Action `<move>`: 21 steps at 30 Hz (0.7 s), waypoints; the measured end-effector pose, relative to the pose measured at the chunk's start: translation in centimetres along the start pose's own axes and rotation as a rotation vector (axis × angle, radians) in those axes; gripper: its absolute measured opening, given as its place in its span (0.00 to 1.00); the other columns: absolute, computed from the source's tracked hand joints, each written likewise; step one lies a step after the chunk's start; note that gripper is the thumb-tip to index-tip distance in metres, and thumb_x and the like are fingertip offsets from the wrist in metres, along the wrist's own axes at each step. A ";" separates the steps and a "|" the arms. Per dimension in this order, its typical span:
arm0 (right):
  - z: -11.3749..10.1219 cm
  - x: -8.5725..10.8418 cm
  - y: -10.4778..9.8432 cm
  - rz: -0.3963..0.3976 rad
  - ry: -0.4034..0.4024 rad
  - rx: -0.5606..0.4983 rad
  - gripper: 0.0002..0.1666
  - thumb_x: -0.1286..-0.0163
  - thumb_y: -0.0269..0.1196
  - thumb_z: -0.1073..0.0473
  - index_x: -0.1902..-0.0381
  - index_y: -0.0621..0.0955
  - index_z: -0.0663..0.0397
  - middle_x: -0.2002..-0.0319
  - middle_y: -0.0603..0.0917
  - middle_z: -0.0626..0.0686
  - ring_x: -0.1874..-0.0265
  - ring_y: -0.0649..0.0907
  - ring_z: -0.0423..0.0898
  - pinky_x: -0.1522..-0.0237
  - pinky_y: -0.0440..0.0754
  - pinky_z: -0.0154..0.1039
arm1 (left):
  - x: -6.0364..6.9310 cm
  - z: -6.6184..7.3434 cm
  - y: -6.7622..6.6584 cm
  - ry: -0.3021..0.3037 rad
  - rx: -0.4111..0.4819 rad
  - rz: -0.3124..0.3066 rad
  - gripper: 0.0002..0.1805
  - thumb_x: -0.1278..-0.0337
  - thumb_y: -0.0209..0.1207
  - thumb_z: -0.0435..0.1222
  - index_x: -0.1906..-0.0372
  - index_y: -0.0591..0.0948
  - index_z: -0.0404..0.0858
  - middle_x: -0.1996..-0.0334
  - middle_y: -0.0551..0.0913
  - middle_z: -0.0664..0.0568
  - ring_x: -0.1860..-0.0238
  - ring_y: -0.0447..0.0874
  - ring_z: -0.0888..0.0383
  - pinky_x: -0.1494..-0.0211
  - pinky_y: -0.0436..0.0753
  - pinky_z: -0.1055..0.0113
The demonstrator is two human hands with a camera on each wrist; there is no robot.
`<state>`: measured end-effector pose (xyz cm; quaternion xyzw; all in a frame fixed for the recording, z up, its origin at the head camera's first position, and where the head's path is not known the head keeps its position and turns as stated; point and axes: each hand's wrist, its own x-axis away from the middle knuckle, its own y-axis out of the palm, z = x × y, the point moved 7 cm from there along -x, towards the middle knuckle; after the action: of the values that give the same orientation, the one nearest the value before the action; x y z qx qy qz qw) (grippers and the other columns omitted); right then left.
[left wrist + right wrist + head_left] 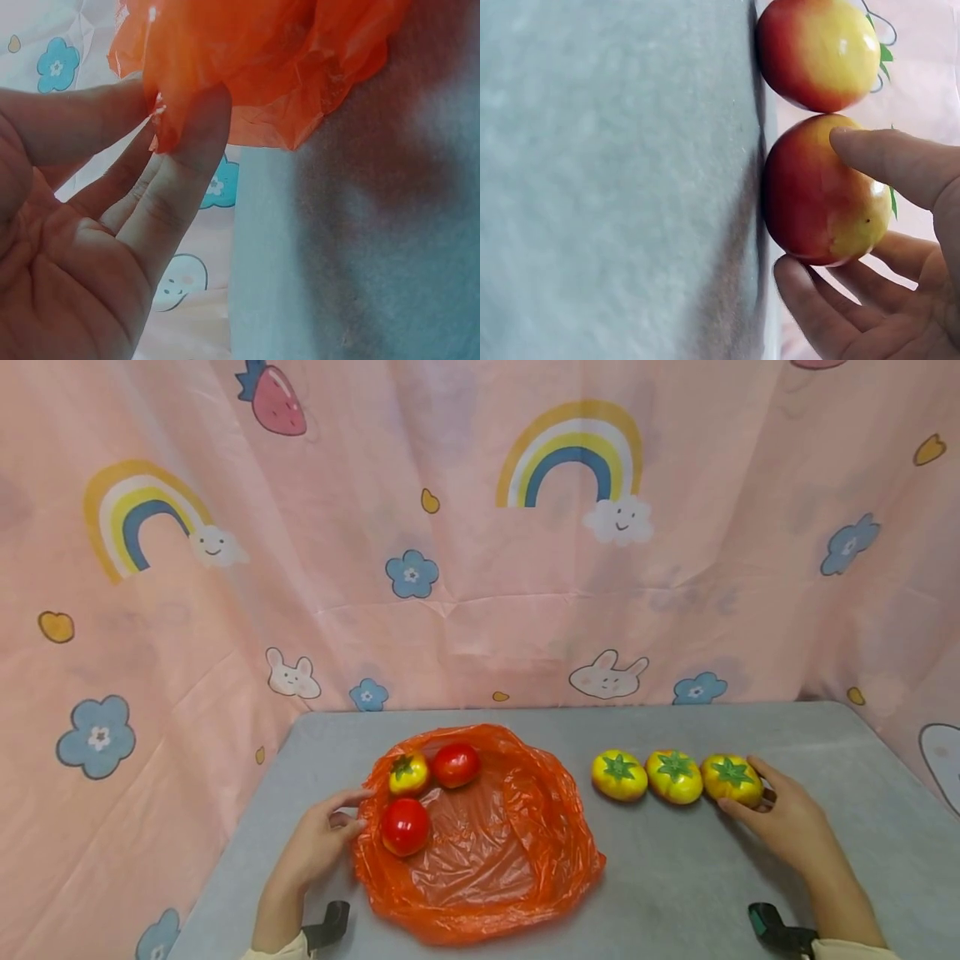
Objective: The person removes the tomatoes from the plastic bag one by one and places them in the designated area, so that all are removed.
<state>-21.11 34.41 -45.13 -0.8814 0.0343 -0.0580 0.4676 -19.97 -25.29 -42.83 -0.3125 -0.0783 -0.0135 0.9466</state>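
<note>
An open orange plastic bag [480,877] lies on the left half of the table. In it sit two glossy red fruits, tomato-like [406,827], and a yellow one [408,774] with a dark green top. My left hand [324,835] pinches the bag's left edge; the left wrist view shows the film [262,67] between thumb and fingers. To the right, three yellow-red tomatoes with green star-shaped tops stand in a row. Around the rightmost tomato [731,781] curls my right hand [787,818], its thumb touching the skin [817,195].
The left tomato [618,775] and the middle tomato [673,777] stand close together beside the held one. Grey table surface [660,877] stretches in front of the row. A pink printed curtain [480,635] hangs behind the table.
</note>
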 end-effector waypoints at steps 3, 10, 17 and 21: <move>0.0 -0.1 -0.1 -0.018 0.000 -0.005 0.60 0.32 0.61 0.35 0.24 0.48 0.72 0.34 0.57 0.86 0.41 0.70 0.80 0.43 0.69 0.74 | -0.1 0.0 0.0 -0.010 -0.006 0.003 0.23 0.39 0.61 0.27 0.39 0.80 0.45 0.43 0.80 0.43 0.66 0.82 0.57 0.56 0.86 0.65; 0.1 0.1 -0.3 -0.056 0.021 -0.004 0.62 0.32 0.61 0.34 0.24 0.45 0.71 0.33 0.54 0.85 0.40 0.67 0.80 0.43 0.66 0.76 | -0.1 0.2 0.1 -0.013 0.002 -0.002 0.23 0.39 0.61 0.27 0.39 0.80 0.45 0.43 0.80 0.43 0.65 0.82 0.57 0.56 0.86 0.65; 0.2 0.3 -0.5 -0.054 0.013 -0.003 0.63 0.33 0.61 0.34 0.24 0.44 0.71 0.32 0.56 0.83 0.38 0.67 0.79 0.42 0.65 0.76 | -0.2 0.1 0.1 -0.006 -0.004 -0.003 0.24 0.40 0.61 0.26 0.38 0.79 0.44 0.42 0.80 0.42 0.63 0.84 0.57 0.54 0.86 0.64; 0.0 0.4 -0.6 -0.049 -0.004 0.014 0.66 0.35 0.63 0.34 0.24 0.44 0.73 0.32 0.56 0.82 0.38 0.67 0.79 0.42 0.64 0.76 | -0.4 -0.2 0.3 -0.008 -0.005 0.002 0.25 0.41 0.61 0.25 0.38 0.79 0.44 0.43 0.80 0.42 0.61 0.85 0.57 0.53 0.87 0.63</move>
<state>-20.68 34.69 -44.60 -0.8788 0.0113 -0.0682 0.4722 -20.28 -25.17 -43.27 -0.3151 -0.0815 -0.0113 0.9455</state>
